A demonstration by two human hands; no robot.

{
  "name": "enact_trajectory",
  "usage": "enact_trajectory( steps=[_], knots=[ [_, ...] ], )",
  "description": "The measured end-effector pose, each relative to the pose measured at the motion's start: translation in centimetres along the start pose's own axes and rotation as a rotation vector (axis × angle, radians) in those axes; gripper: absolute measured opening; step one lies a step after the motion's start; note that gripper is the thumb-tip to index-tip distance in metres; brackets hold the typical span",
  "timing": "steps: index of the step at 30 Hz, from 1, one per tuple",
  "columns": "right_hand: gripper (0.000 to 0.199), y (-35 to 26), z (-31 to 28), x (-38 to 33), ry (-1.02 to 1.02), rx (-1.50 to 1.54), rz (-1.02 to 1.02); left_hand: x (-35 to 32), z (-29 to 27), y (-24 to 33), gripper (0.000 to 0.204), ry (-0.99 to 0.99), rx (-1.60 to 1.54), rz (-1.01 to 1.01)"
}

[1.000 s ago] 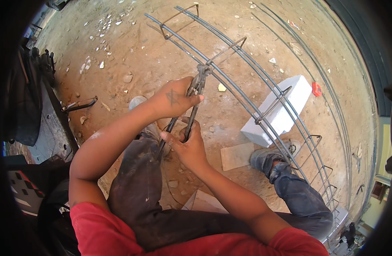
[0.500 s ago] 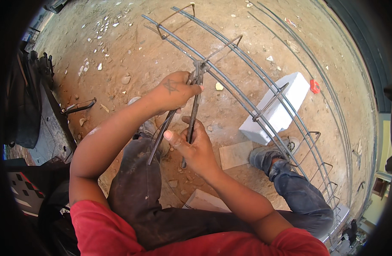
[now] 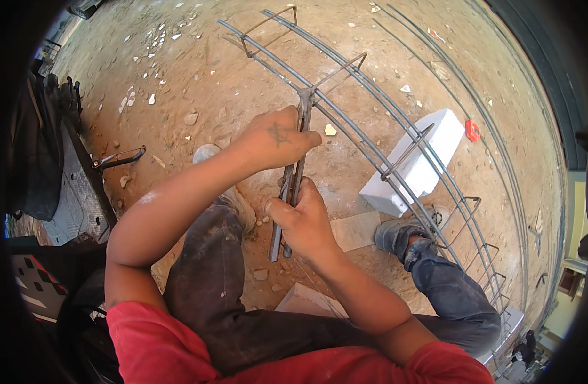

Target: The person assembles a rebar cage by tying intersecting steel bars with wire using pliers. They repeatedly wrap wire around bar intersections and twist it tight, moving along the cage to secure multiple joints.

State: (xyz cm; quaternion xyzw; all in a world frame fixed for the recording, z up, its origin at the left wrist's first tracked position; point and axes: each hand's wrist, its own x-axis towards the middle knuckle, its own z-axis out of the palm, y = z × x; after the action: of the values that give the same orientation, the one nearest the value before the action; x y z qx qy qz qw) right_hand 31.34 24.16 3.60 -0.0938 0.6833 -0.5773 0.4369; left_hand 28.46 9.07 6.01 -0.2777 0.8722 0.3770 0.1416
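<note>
A pair of long-handled steel pincers (image 3: 305, 102) has its jaws at a crossing of the rebar cage (image 3: 386, 174), where a bent stirrup meets the long bars. My left hand (image 3: 278, 137) is wrapped around the handles just below the jaws. Further down, my right hand (image 3: 306, 221) grips both handles, which lie close together. Their ends stick out below my right fingers. Whether a tie wire sits in the jaws is too small to tell.
A white block (image 3: 415, 160) lies beneath the cage, near a red tape measure (image 3: 472, 130). Long loose rods (image 3: 479, 96) run along the right. A flat tile (image 3: 354, 232) rests between my feet. At the left stands a dark vehicle with a footboard (image 3: 79, 185).
The pincer handles, spread apart before, have come together. My right hand has closed around both of them, and my left hand has shifted slightly right.
</note>
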Motion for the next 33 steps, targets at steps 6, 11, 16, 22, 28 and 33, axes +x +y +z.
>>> enact_trajectory(
  steps=[6, 11, 16, 22, 28, 33],
  knots=[
    [0.029, 2.8, 3.0, 1.2, 0.078, 0.216, -0.136, 1.0, 1.9, -1.4, 0.028, -0.281, -0.874, -0.230],
    [0.023, 4.7, 5.1, 3.5, 0.163, 0.077, -0.058, 2.2, 2.9, -3.3, 0.019, -0.103, -0.294, 0.017],
    [0.019, 5.4, 7.6, 4.2, 0.342, 0.319, 0.060, 1.9, 4.0, -3.8, 0.025, 0.173, -0.083, 0.137],
    [0.013, 3.0, 9.5, 5.0, 0.184, 0.696, 0.239, 1.5, 2.2, -3.1, 0.039, 0.196, 0.217, 0.048],
    [0.011, 2.9, 9.7, 5.8, -0.221, 1.121, 0.124, 0.3, -1.4, -2.0, 0.052, 0.059, 0.256, 0.092],
    [0.026, 4.7, 7.9, 5.1, -0.648, 1.462, 0.134, 0.7, -2.6, -0.8, 0.053, -0.033, 0.279, 0.111]
  ],
)
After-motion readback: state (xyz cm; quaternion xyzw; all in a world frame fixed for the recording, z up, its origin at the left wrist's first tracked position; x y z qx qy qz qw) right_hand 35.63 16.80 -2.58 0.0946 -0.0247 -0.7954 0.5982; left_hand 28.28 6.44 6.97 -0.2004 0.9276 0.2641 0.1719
